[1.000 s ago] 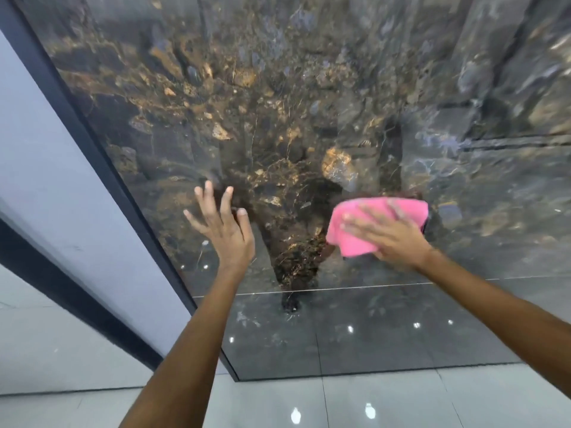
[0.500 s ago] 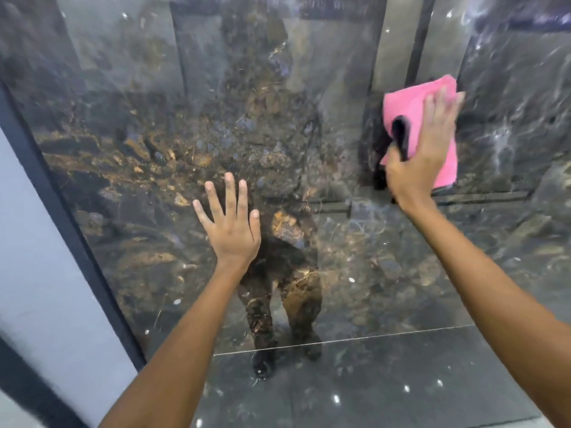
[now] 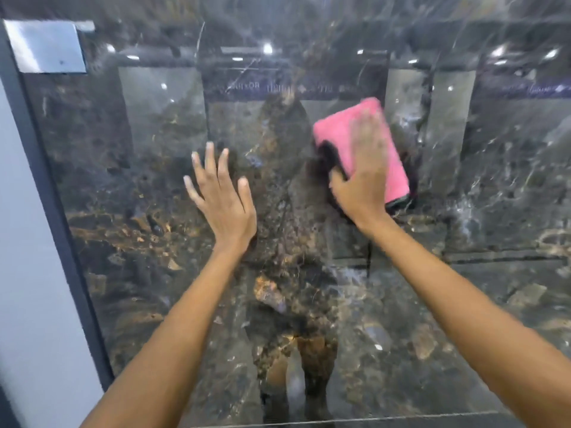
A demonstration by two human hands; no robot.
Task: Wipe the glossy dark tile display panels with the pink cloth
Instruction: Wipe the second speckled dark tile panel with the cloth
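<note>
A glossy dark marbled tile panel [image 3: 129,242] with brown and gold veining fills the view and reflects the room. The folded pink cloth [image 3: 335,131] lies flat against the panel right of centre. My right hand [image 3: 366,177] presses on the cloth with straight, motion-blurred fingers, the thumb at the cloth's left edge. My left hand [image 3: 221,196] rests flat on the panel to the left of the cloth, fingers spread and straight, holding nothing.
A dark frame strip [image 3: 52,211] runs down the panel's left edge, with a pale grey wall [image 3: 21,273] beyond it. A silvery label plate [image 3: 46,46] sits at the panel's top left corner. A thin horizontal seam [image 3: 401,417] crosses the panel near the bottom.
My right hand carried the cloth from low on the panel up to the right, then back leftward toward the centre. The view tilted upward. My left hand stayed flat on the panel.
</note>
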